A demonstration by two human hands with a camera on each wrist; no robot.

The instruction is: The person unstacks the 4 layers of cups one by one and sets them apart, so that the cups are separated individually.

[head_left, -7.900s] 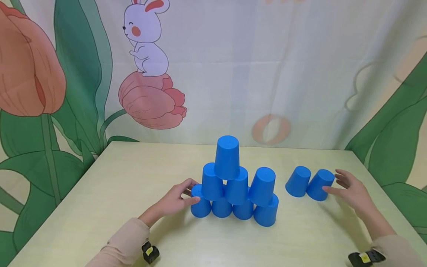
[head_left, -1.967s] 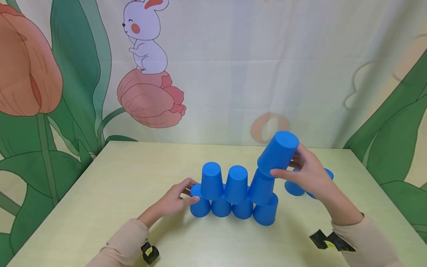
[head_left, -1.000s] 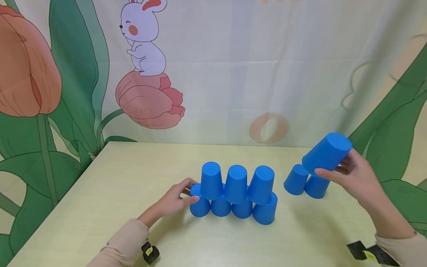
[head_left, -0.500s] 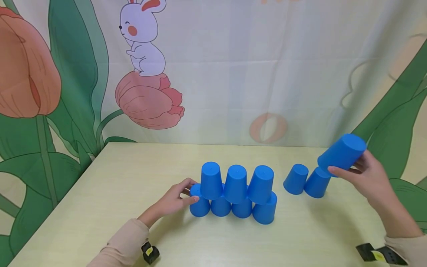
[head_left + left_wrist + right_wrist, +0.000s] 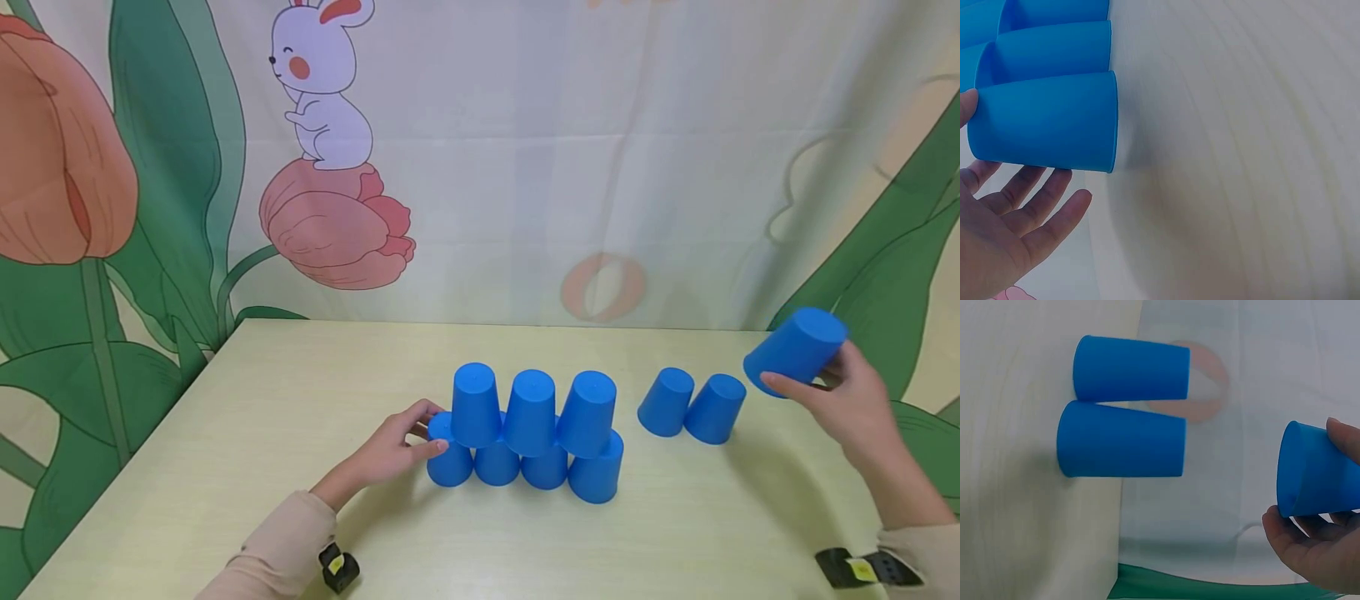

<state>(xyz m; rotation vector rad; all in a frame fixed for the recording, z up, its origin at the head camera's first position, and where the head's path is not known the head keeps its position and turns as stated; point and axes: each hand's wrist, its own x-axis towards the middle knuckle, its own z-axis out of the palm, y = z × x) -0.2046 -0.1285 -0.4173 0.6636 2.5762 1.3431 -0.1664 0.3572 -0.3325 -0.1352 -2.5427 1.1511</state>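
On the table stands a two-tier stack of upside-down blue cups: several below, and three above, such as the middle upper cup (image 5: 530,415). At its left end my left hand (image 5: 396,443) holds the lowest cup (image 5: 1044,122), thumb on one side and fingertips on the other. Off the table at the right, my right hand (image 5: 846,398) grips another blue cup (image 5: 798,350), tilted, with the thumb on the near side; the right wrist view catches this cup's mouth (image 5: 1291,472). To the left of that hand, two blue cups (image 5: 666,404) (image 5: 716,410) stand upside down side by side.
The pale wooden table (image 5: 300,383) ends at a hanging cloth (image 5: 465,208) printed with a rabbit and tulips. Small black wrist cameras (image 5: 339,568) sit at both sleeves. A gap of bare tabletop lies between the stack and the pair of cups.
The right hand has lifted a cup from the stack's right upper tier and carried it right, past the pair, lowering slightly. An earlier top cup is gone from the stack. The left hand stays put.
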